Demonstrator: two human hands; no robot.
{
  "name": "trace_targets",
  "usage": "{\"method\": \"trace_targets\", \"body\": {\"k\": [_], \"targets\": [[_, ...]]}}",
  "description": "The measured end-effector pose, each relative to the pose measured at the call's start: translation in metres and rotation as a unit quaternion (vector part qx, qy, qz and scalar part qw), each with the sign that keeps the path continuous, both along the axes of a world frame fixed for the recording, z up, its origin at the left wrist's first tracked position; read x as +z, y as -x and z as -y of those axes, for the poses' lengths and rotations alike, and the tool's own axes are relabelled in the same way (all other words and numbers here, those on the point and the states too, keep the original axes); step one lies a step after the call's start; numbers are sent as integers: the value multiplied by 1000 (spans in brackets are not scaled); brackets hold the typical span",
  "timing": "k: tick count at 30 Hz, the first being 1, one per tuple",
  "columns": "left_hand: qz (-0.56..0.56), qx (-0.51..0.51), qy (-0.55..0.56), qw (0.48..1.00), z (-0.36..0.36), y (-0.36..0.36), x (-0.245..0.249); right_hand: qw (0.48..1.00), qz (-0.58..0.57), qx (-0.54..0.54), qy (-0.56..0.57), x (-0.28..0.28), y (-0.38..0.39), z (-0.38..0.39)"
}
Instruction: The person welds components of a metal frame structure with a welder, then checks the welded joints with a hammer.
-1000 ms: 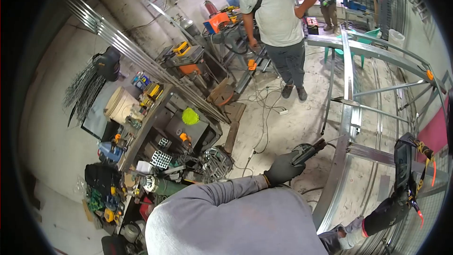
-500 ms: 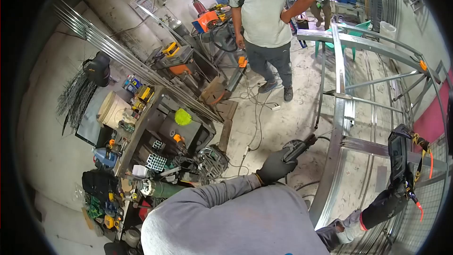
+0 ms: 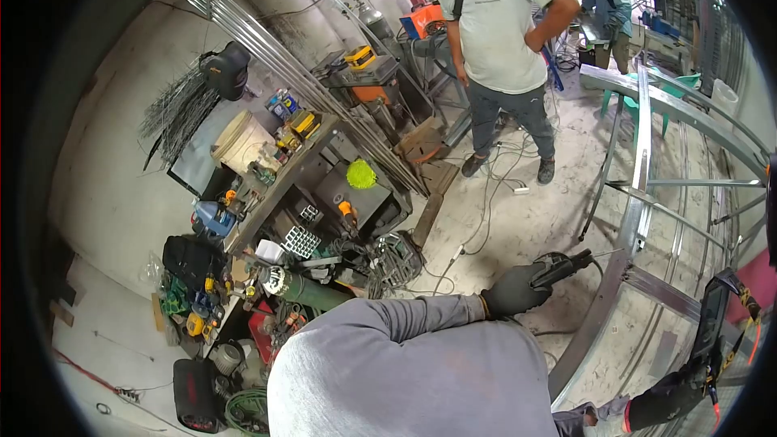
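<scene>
From here, the L hand point(image 3: 518, 290), gloved, is wrapped tight round a dark rod holder point(image 3: 564, 269), w/ a thin rod point(image 3: 609, 254) running out to the curved metal frame point(image 3: 603, 299). Can't tell if the tip's touching or just beside it. R hand point(image 3: 668, 399), also gloved, is next to a dark shield-like thing point(image 3: 712, 324) w/ orange ties; fingers hidden, so can't tell how it's gripped. Step in hand, prob.: lining the rod up w/ the frame nr a joint. Pos. calls for a steady L wrist, cable kept slack & shield btwn eyes & tip. Person in a pale shirt point(image 3: 502, 24) stands well apart, nr the cluttered tabletop point(image 3: 285, 182).
</scene>
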State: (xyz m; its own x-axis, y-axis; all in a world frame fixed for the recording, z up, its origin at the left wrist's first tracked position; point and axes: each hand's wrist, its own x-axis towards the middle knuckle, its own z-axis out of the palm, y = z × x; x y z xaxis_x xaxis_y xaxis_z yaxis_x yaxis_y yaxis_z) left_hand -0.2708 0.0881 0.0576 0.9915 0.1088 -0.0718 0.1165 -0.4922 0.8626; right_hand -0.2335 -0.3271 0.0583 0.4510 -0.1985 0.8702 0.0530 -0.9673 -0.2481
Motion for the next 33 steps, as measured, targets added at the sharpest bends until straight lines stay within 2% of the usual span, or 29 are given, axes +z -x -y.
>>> {"method": "trace_targets", "body": {"k": [1, 2, 3, 4, 5, 6, 7, 13, 20, 23, 24, 25, 27, 28, 30, 33], "targets": [[-1, 3, 1, 1000, 0, 0, -3, 998, -47, -36, -15, -10, -2, 8], [27, 4, -22, 999, 0, -1, -6, 998, -47, -32, -14, -17, -6, 20], [56, 5, -46, 997, -1, 0, -8, 998, -3, -41, 51, -29, -13, 36], [55, 9, -45, 997, -1, 1, -4, 991, 42, -51, 116, 4, -12, 16], [34, 6, -37, 999, -1, 0, 0, 991, 41, -47, 117, 24, 19, -17], [12, 3, -29, 1000, -1, -1, 3, 999, 28, 29, -26, 67, 24, -54], [10, 6, -26, 1000, 0, -1, 5, 980, 11, 105, -169, 93, 4, -71], [33, 11, -50, 998, 1, 0, 4, 987, 42, 60, -145, 72, -7, -55], [33, 12, -57, 998, 0, 0, 3, 987, 38, 75, -135, 59, -10, -46], [37, 16, -69, 997, -1, 0, -3, 977, 44, 97, -184, 62, -7, -49], [43, 19, -81, 996, 0, 0, -5, 998, 39, 22, -42, 51, -2, -39], [43, 16, -79, 996, 1, 0, -1, 993, 33, -56, 103, 44, 2, -31], [-13, 20, -26, 999, 1, 1, 8, 994, 18, -52, 91, 38, -4, -18], [-12, 15, -25, 999, 0, 1, 5, 996, 4, -45, 79, 35, -5, -14], [24, 13, -34, 999, 0, 1, -1, 989, 31, -77, 123, 28, -5, -9], [10, 12, -5, 1000, 0, 2, 5, 999, 22, -11, 43, 25, -3, -8]]}}
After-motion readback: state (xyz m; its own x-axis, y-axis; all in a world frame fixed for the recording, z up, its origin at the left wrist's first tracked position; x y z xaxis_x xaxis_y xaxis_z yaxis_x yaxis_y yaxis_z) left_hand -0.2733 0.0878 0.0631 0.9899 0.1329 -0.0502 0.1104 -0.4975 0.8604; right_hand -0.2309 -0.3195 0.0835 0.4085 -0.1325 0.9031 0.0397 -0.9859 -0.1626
